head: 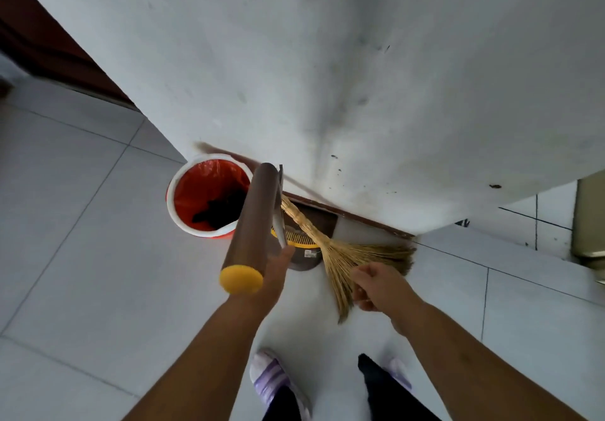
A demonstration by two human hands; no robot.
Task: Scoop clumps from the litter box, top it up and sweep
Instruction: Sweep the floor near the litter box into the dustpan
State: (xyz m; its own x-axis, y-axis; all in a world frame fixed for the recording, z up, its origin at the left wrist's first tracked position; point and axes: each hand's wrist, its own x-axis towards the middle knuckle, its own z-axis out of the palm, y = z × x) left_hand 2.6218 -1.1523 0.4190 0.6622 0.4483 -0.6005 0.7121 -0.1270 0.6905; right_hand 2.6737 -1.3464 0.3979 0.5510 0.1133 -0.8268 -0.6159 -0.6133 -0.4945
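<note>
A brown long-handled dustpan with a yellow comb stands on the floor against the wall's foot. Its thick brown handle, capped in yellow, rises toward the camera. My left hand grips this handle low down, partly hidden behind it. A straw broom lies slanted across the pan, its braided neck pointing up-left and its bristles fanned toward me. My right hand is curled on the bristle ends. The litter box is out of view.
A white bin lined with an orange bag holds dark waste just left of the dustpan. A scuffed white wall corner juts out ahead. Pale floor tiles spread left. My slippered feet stand below.
</note>
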